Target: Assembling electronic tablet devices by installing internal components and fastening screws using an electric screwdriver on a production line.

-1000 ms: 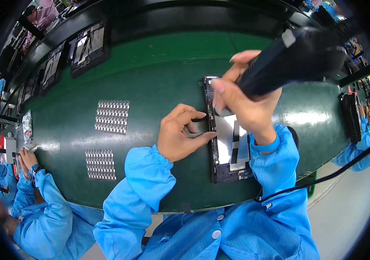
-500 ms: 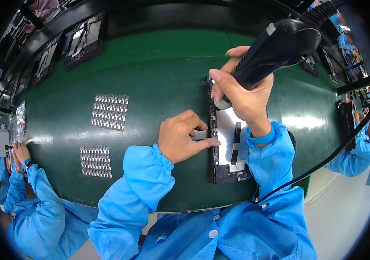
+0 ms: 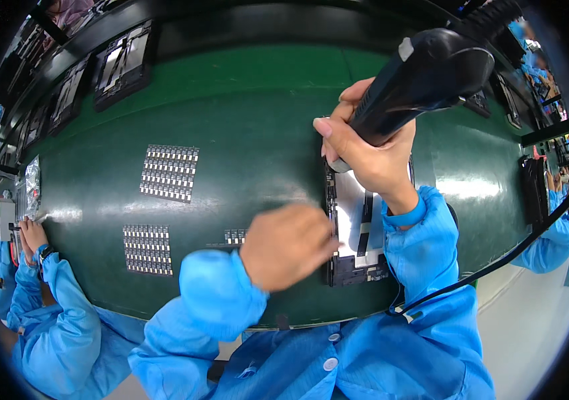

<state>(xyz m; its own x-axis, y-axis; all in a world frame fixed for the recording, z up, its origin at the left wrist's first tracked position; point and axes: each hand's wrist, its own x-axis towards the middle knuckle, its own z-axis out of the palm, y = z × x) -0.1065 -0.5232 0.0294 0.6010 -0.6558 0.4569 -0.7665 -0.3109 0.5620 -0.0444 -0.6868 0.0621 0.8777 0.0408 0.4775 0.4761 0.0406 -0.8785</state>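
Note:
My right hand is wrapped round a black hand-held tool with a ribbed part at its upper end. Its grey lower tip is over the upper left of an open tablet-like device. That device has a black frame, a silver plate and a dark strip across it. At its left edge is my left hand, smeared by motion, so its fingers cannot be made out. A small piece of component sheet shows just beyond the left hand, partly hidden by it.
Two sheets of small black-and-white parts, an upper sheet and a lower sheet, lie on the green table. Similar devices stand at the far left. A black cable runs along the right. A co-worker's hands rest at the left.
My left hand has moved slightly down and blurred, uncovering the small sheet piece. The right hand and tool have shifted a little down and left.

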